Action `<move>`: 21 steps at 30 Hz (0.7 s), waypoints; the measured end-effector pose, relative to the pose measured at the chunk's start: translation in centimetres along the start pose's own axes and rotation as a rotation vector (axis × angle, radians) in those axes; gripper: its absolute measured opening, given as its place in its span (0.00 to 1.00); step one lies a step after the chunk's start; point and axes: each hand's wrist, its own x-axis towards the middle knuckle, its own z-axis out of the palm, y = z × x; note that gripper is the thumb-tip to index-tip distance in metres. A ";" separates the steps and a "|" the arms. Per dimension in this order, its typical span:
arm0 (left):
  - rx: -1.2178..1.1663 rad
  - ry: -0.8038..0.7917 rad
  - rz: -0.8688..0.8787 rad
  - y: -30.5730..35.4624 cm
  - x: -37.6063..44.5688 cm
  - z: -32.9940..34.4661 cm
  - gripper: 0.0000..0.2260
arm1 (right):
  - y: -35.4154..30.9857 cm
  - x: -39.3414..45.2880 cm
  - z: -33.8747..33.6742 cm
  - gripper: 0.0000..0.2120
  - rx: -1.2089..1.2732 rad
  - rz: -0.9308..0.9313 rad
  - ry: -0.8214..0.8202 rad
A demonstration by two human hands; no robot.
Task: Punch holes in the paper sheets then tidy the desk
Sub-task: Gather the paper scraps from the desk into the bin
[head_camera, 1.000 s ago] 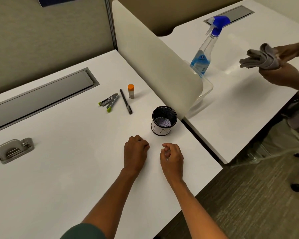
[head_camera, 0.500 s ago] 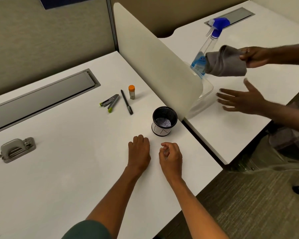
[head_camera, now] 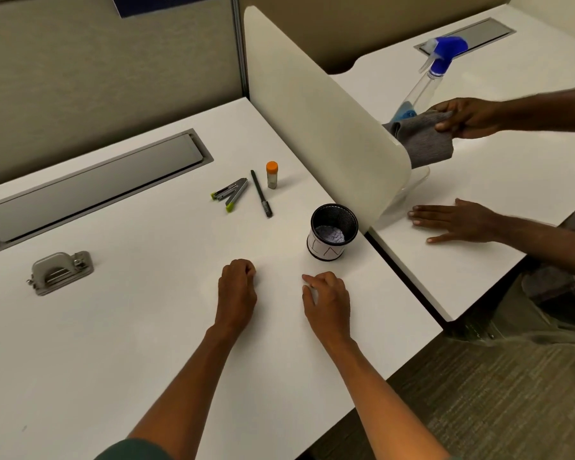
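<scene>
White laminate desk (head_camera: 146,343), smooth and matte, grey fabric cubicle wall at 12 o'clock, curved cream divider panel (head_camera: 312,104) running from 12 toward 3 o'clock. No paper sheets visible anywhere, so punching stage probably over or sheets out of frame; can't tell which. Hole punch (head_camera: 59,271) parked at 9 o'clock, well apart from both hands: grey metal, low, domed lever, untouched. Tidying looks partly done at best: stapler (head_camera: 231,193) (grey, green tips), dark slim pen (head_camera: 261,193) and orange-capped glue stick (head_camera: 272,174) loose in a cluster at 12 o'clock, glue stick upright, pen lying flat just beside stapler. Black mesh cup (head_camera: 333,231) at 1 o'clock, cylindrical, white paper label wrapped round lower half, pale crumpled scraps inside, possibly punch waste. Left hand (head_camera: 236,288) curled into loose fist, knuckles down on desk, holding nothing visible. Right hand (head_camera: 326,302) half-closed, fingers bent narrow, pinching something small and white, too small to identify. Likely remaining: drop scraps in cup, gather pen, stapler, glue, stow punch. Neighbouring desk at 2–3 o'clock: second person's hand gripping soft grey cloth (head_camera: 422,141), other hand flat on surface, clear spray bottle (head_camera: 422,91) with blue trigger behind cloth. Recessed grey cable tray lid (head_camera: 97,190) at 10 o'clock, flat brushed metal.
</scene>
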 end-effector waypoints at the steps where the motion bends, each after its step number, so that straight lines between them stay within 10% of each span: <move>1: -0.017 0.008 -0.008 -0.1 -0.1 0.0 0.08 | -0.1 -0.1 0.1 0.12 -0.018 -0.008 -0.006; 12: -0.188 0.021 0.083 4.5 1.5 -0.5 0.09 | -1.1 0.2 -0.5 0.10 0.178 0.075 0.064; 21: -0.128 -0.052 0.328 11.3 5.8 -0.3 0.04 | -1.4 -0.1 -0.7 0.14 -0.259 -0.137 -0.145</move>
